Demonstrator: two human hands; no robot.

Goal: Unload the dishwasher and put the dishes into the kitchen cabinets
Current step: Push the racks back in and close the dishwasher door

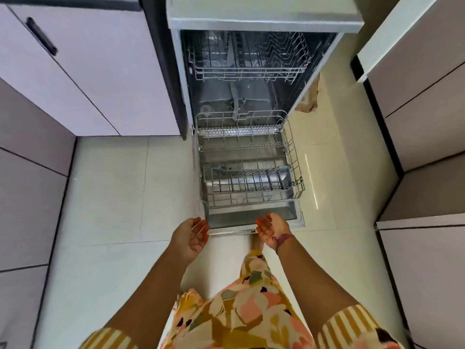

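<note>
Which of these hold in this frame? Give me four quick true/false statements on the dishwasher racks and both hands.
1. The lower rack is pulled out over the open door. True.
2. The upper rack is stacked with plates. False: no dishes show in it.
3. The left hand grips a cup. False: it is open, palm up, holding nothing.
4. The right hand is open and empty, near the door's front edge. True.
</note>
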